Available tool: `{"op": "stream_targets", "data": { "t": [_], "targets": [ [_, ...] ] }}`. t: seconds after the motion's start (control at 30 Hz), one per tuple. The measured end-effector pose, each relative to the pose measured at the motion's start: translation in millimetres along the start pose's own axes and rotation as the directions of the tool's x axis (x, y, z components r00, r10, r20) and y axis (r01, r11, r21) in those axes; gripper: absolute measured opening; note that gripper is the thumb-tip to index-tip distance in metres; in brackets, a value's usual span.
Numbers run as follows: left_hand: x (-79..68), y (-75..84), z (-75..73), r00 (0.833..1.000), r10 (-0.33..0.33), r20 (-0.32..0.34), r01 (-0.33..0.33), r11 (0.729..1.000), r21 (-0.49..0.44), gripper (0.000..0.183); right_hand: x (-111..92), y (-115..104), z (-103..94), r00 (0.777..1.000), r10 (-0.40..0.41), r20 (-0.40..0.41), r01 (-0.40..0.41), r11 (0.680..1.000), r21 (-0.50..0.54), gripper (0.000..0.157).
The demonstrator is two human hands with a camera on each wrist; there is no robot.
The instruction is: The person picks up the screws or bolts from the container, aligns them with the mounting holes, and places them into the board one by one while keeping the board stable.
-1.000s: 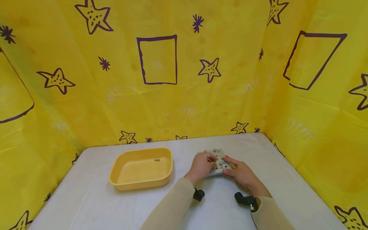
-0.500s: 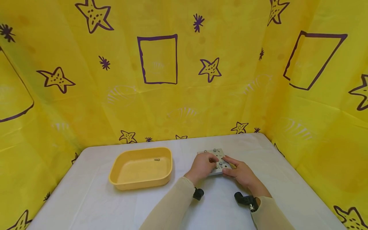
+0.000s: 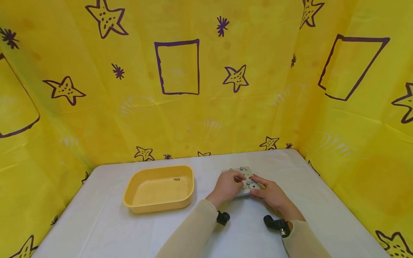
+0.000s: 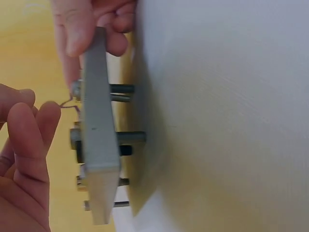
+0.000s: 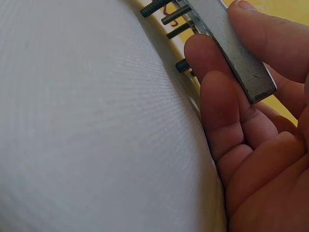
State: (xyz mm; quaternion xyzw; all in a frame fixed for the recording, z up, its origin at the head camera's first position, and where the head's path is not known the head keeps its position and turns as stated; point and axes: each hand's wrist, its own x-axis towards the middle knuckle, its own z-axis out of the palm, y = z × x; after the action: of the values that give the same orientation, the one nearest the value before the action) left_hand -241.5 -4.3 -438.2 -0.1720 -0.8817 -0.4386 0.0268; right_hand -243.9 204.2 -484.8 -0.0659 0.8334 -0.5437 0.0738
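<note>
A grey metal plate [image 3: 246, 173] carries several bolts in its top face. In the left wrist view the plate [image 4: 100, 130] is seen edge-on, with bolt shanks [image 4: 131, 137] sticking out below, over the white cloth. My right hand [image 3: 272, 193] grips the plate's right edge, thumb on one face and fingers [image 5: 219, 99] under the other. The left hand [image 3: 226, 186] is bent over the plate's left part, its thumb and fingertips [image 4: 26, 128] close together near the bolt heads [image 4: 75, 139]. I cannot tell whether these fingertips pinch something small.
A yellow tray [image 3: 158, 206] stands to the left on the white-covered table [image 3: 106, 229], with a small bolt [image 3: 176, 179] inside. Yellow patterned cloth [image 3: 209, 118] walls in the back and sides. A black wrist camera [image 3: 222, 218] sits on each wrist.
The left fingertips have shifted slightly over the plate. The right hand, plate and tray have stayed in place.
</note>
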Motion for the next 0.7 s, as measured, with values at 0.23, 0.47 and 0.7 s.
{"op": "stream_targets", "data": {
  "t": [0.23, 0.47, 0.7],
  "targets": [
    [-20.0, 2.5, -34.5, 0.997, -0.072, 0.001, 0.072, 0.993, -0.095, 0.02, 1, 1, 1.8, 1.0, 0.013, 0.011, -0.013, 1.0, -0.008, 0.072],
    [-41.1, -8.8, -112.4, 0.985, -0.173, -0.022, 0.17, 0.981, -0.092, 0.03, 2, 0, -0.5, 1.0, 0.014, 0.011, -0.014, 0.999, -0.039, 0.072],
    [-56.6, -51.8, -168.4, 0.953, -0.303, -0.006, 0.303, 0.953, 0.013, 0.031, 3, 2, -0.6, 1.0, -0.001, 0.023, 0.002, 1.0, -0.029, 0.073]
  ]
}}
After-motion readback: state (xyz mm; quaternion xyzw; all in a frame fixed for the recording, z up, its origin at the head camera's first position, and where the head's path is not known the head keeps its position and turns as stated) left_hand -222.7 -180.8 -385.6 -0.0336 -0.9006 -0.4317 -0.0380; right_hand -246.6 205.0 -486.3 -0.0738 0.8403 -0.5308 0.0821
